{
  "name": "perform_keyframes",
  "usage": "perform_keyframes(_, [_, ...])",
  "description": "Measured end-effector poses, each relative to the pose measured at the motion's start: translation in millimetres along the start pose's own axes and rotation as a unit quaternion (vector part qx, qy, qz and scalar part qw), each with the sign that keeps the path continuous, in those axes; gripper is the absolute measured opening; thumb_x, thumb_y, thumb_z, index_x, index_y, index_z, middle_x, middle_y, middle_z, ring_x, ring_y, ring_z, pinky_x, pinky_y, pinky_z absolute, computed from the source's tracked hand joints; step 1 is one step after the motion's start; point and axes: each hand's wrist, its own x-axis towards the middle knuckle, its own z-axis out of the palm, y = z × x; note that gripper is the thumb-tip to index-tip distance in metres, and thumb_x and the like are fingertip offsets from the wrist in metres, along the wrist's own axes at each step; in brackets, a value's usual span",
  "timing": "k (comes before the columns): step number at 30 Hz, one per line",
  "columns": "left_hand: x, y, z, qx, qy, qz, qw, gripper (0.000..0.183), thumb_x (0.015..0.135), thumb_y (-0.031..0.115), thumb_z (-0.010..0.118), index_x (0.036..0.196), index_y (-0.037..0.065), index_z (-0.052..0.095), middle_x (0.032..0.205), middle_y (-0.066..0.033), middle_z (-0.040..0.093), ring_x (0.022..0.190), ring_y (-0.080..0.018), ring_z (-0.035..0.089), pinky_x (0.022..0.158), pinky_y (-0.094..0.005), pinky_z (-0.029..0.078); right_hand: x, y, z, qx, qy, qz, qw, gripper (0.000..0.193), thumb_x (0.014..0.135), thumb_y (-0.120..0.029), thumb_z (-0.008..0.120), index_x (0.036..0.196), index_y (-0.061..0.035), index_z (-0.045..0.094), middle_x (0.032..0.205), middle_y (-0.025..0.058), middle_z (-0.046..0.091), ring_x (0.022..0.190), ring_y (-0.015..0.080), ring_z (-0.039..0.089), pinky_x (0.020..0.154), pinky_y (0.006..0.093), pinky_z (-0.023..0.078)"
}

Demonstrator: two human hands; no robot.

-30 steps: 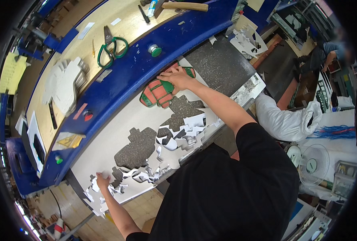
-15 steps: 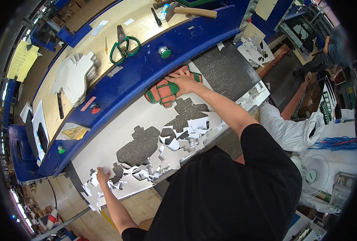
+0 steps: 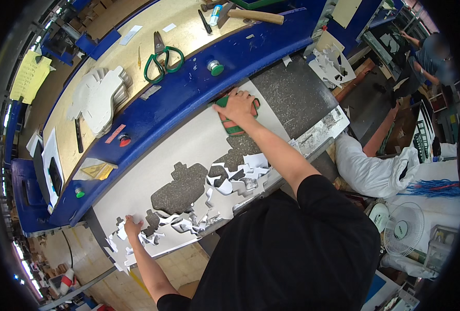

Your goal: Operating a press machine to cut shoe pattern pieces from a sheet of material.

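Note:
My right hand (image 3: pixel 236 108) grips a red and green cutting die (image 3: pixel 233 128) from above, its fingers curled over the far side and hiding much of it. The die rests on the far right part of a white sheet (image 3: pixel 131 181). Several shaped holes in the sheet show the speckled dark board (image 3: pixel 297 93) beneath. At the sheet's left end my left hand (image 3: pixel 132 227) has its fingers closed at the cut edge, beside small cutouts. Torn white scraps (image 3: pixel 245 170) lie along the sheet's near edge.
Past the sheet runs a blue machine beam (image 3: pixel 178 85) with green and red buttons. On the ledge above lie green-handled shears (image 3: pixel 161 59), a hammer (image 3: pixel 253 16) and a stack of white cut pieces (image 3: pixel 96 98). A fan (image 3: pixel 403 228) stands at right; another person (image 3: pixel 432 59) works at far right.
My right hand has shifted the die to the right and turned it, baring more of the white sheet to its left. My left hand stays put. The other person at far right has changed posture.

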Motion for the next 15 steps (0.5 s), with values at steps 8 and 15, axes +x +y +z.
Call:
perform_keyframes(8, [2, 6, 1, 0.015, 0.005, -0.003, 1.0, 0.09, 0.07, 0.039, 0.082, 0.14, -0.002, 0.044, 0.148, -0.0252, 0.039, 0.127, -0.0365, 0.051, 0.106, -0.0379, 0.043, -3, 18, 16, 0.043, 0.022, -0.03, 0.998, 0.119, 0.068, -0.08, 0.061, 0.139, 0.0123, 0.036, 0.126, 0.0261, 0.051, 0.116, 0.0383, 0.047, 0.097, 0.0568, 0.033])
perform_keyframes(15, [-1, 10, -1, 0.002, -0.003, -0.011, 1.0, 0.088, 0.072, 0.038, 0.08, 0.14, -0.004, 0.043, 0.148, -0.0259, 0.038, 0.128, -0.0365, 0.051, 0.106, -0.0378, 0.042, -2, 19, 5, 0.032, -0.045, -0.056, 0.997, 0.124, 0.066, -0.078, 0.064, 0.144, 0.0113, 0.029, 0.128, 0.0303, 0.047, 0.121, 0.0404, 0.041, 0.1, 0.0563, 0.028])
